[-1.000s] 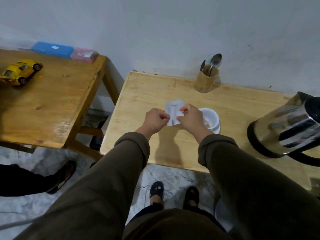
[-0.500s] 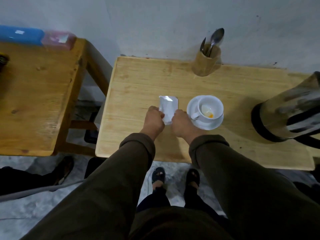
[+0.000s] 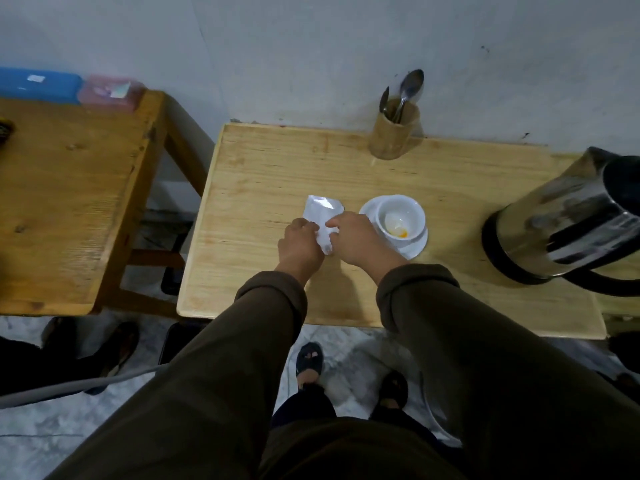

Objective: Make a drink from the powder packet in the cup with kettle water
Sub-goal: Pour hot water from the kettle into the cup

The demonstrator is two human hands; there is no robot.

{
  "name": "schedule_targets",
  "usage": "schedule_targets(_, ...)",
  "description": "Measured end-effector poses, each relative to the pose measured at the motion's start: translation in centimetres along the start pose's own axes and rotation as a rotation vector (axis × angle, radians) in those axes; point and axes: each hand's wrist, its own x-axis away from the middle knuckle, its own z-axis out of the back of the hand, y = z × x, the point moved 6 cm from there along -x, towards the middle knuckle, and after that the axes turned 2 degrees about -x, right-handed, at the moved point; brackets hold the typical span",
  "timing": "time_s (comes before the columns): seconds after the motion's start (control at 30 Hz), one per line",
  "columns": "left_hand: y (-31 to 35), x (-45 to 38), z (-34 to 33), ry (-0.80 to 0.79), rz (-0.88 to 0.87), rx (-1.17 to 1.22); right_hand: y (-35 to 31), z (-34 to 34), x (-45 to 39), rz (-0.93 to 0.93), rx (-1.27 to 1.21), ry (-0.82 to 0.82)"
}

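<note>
Silver-white packet [image 3: 321, 220] is sitting mid-frame over the pale wooden table [image 3: 263, 174], long axis running from lower centre toward upper left, top edge pointing to the upper left, tilted slightly off vertical in frame. Left hand [image 3: 300, 244] is pinching the packet's left edge, fingers curled round it, knuckles up. Right hand [image 3: 355, 239] is gripping the right edge, fingertips meeting the foil near mid-length. Both forearms in dark olive sleeves [image 3: 415, 306] are reaching up from the bottom of the frame, converging on the packet. White cup [image 3: 401, 220] is standing on its saucer [image 3: 414, 245] just right of the right hand, a bit of orange powder lying in the bottom. Steel kettle [image 3: 568, 220] is standing at the right edge of frame, well apart from the cup. Wooden holder [image 3: 393, 138] with spoons is standing at upper centre by the wall.
</note>
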Motion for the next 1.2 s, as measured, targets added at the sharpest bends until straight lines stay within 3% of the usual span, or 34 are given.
schedule_targets(0.2, 4.0, 3.2, -1.6, 0.065, 0.05, 0.092, 3.3, 4.1, 3.4, 0.065, -0.132, 0.232)
schedule_targets(0.37, 8.3, 6.5, -5.4, 0.013, 0.285, 0.239, 9.2, 7.6, 7.4, 0.086, -0.085, 0.372)
schedule_targets(0.6, 15.3, 8.8, -11.5, -0.172, 0.233, 0.047, 17.9, 13.4, 13.7, 0.094, 0.056, 0.764)
schedule_targets(0.83, 17.2, 8.9, -14.1, -0.242, 0.26, -0.162, 25.0, 16.9, 18.6, -0.119, 0.247, 1.093)
schedule_targets(1.07, 17.5, 8.7, -14.2, -0.246, 0.298, -0.211, 28.2, 17.4, 19.7, -0.211, 0.091, 1.112)
schedule_targets(1.2, 17.9, 8.7, -13.8, -0.247, 0.244, -0.265, 30.2, 18.0, 19.9, -0.338, -0.153, 1.075)
